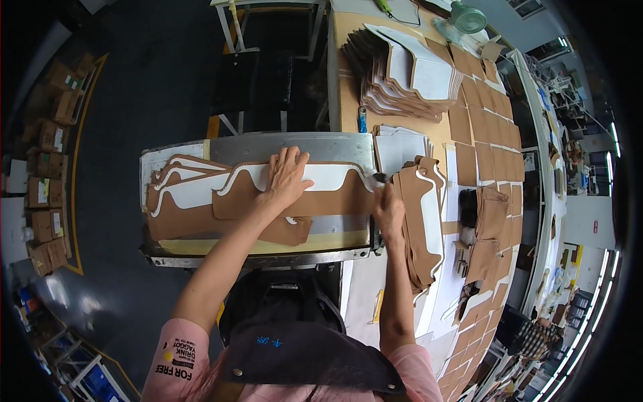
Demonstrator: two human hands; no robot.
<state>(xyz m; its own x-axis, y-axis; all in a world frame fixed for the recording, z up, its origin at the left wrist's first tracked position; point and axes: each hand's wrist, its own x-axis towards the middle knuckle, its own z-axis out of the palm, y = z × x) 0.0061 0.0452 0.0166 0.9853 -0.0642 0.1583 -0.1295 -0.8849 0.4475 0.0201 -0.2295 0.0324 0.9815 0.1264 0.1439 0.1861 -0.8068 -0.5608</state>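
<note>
My left hand (pixel 288 175) lies with spread, slightly bent fingers on a long brown piece (pixel 281 205) with a shaped white layer (pixel 328 177) on it. Beneath and to the left, similar pieces (pixel 174 218) overlap on the metal-topped work surface (pixel 288 144). At the right end of the top piece, my right hand (pixel 386 209) is closed around a small dark-headed tool (pixel 379 178), slightly blurred. Just right of it stands a pile of brown and white pieces (pixel 415 228).
A bench (pixel 365 120) holds stacked white-and-brown panels (pixel 415 74), rows of brown rectangles (pixel 492 161) and a green fan (pixel 467 17). A black seat (pixel 251 77) stands beyond the work surface. Cardboard boxes (pixel 47 194) line the left. Another person (pixel 541 338) is at far right.
</note>
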